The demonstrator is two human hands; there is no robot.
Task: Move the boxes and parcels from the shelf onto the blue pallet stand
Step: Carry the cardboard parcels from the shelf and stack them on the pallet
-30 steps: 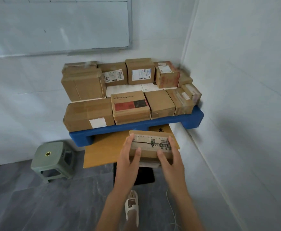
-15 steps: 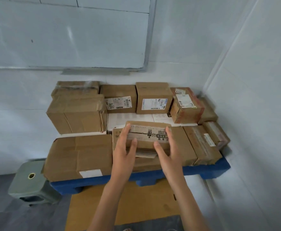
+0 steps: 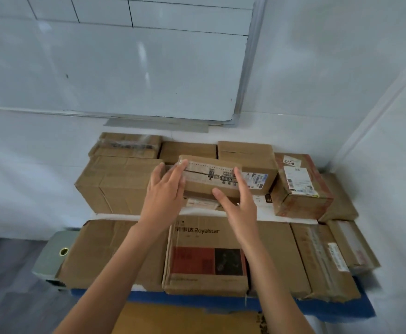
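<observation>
Cardboard fills most of my view: brown shipping boxes packed close together on the blue pallet stand (image 3: 221, 301), whose plastic edge shows below them. I hold a small, flat parcel (image 3: 209, 177) between both hands, above the back row of boxes. My left hand (image 3: 164, 189) presses its left end with straight fingers, thumb underneath. My right hand (image 3: 236, 196) presses its right end the same way, fingers laid over the printed label. Neither hand is curled round it; the parcel is pinned between my palms.

I judge this to be the placing step: the parcel is over the stack but I cannot tell whether it already rests on anything. The next move calls for lowering it level onto a flat top, perhaps the white foam sheet (image 3: 281, 214) between the rows, then letting go without knocking a neighbour.

Nearest me lies a wide box printed "Royalstar" (image 3: 205, 268), with a red and black panel. To the right sits a taped box with white labels (image 3: 298, 189), tilted. A glossy whiteboard (image 3: 112, 68) hangs on the wall behind. A pale green plastic stool (image 3: 52, 256) peeks out at the left.
</observation>
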